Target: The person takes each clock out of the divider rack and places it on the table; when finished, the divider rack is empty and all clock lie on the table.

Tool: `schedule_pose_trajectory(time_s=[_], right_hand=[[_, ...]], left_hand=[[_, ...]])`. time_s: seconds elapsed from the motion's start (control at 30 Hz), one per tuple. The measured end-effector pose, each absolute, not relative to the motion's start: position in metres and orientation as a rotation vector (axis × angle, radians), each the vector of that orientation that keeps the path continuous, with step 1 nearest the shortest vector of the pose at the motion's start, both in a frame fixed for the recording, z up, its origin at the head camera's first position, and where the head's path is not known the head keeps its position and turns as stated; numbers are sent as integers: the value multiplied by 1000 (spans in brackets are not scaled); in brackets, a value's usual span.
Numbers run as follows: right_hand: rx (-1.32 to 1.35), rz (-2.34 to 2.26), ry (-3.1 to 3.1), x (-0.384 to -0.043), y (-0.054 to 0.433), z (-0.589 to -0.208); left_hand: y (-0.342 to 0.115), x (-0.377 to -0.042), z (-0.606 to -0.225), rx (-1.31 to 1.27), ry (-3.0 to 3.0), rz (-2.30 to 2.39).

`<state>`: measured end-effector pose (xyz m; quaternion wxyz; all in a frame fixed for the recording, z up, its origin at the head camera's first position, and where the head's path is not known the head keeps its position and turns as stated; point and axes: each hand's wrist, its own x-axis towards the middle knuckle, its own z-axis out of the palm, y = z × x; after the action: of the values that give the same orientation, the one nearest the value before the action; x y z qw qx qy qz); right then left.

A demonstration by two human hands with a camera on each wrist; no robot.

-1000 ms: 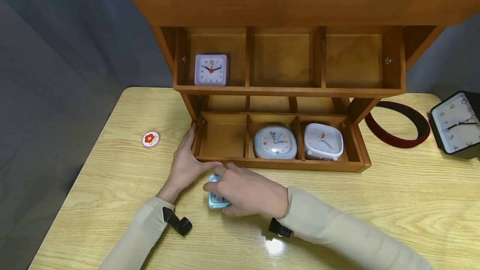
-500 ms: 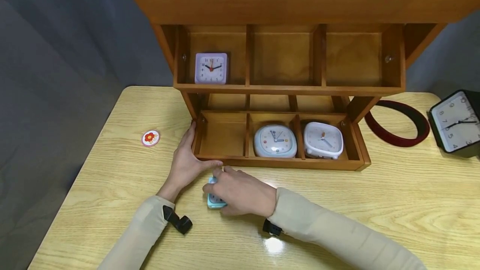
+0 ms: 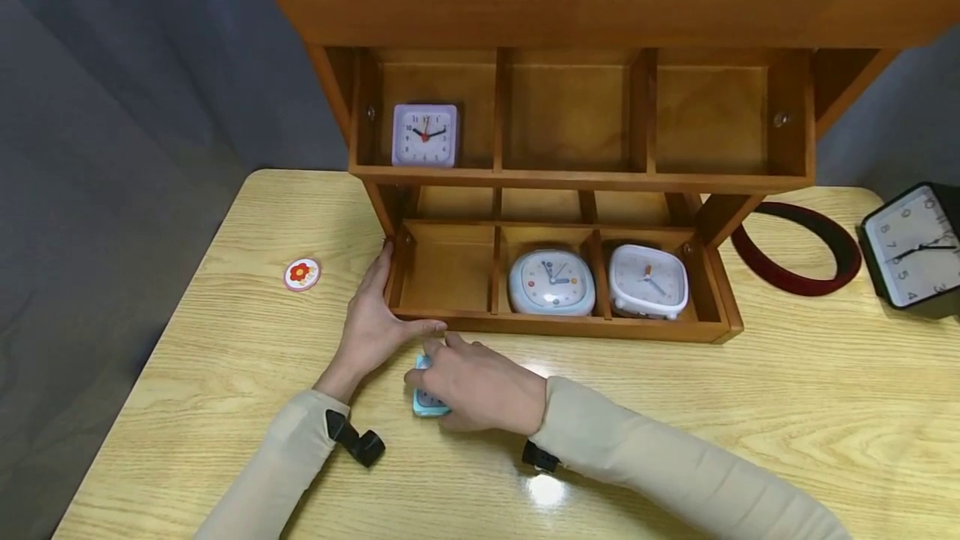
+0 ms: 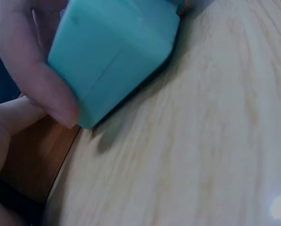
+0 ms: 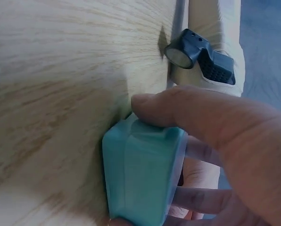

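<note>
My right hand (image 3: 483, 386) holds a small teal alarm clock (image 3: 429, 403) just in front of the wooden cabinet, low over the table. In the right wrist view, the thumb and fingers lie on opposite edges of the alarm clock (image 5: 143, 172); most of its face is hidden by the hand in the head view. My left hand (image 3: 367, 319) rests on the front left corner of the bottom drawer (image 3: 555, 327), its fingers straight along the side and its thumb along the front. A pale blue clock (image 3: 552, 286) and a white clock (image 3: 648, 282) sit in that drawer's middle and right compartments.
A lilac clock (image 3: 424, 136) stands in the left compartment of the drawer above. A round flower sticker (image 3: 302, 274) lies on the table at left. At right are a dark red hoop (image 3: 806, 277) and a black square clock (image 3: 911, 248). An upper drawer (image 3: 600, 13) overhangs everything.
The right hand and the teal alarm clock have shifted slightly left and nearer to me. My left hand stays on the drawer corner.
</note>
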<state>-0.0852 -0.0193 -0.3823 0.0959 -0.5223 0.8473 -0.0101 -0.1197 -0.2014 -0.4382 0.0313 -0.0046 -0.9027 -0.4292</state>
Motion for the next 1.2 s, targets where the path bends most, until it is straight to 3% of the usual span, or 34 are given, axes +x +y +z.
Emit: schedule_pose_trajectory(time_s=[0.5, 1.2], right_hand=[[-1501, -39, 2548, -81, -17, -383], [-1509, -126, 2614, -84, 15, -345]], left_hand=[[-200, -119, -440, -11, -2786, -1349], [-201, -120, -439, -23, -2787, -1323]])
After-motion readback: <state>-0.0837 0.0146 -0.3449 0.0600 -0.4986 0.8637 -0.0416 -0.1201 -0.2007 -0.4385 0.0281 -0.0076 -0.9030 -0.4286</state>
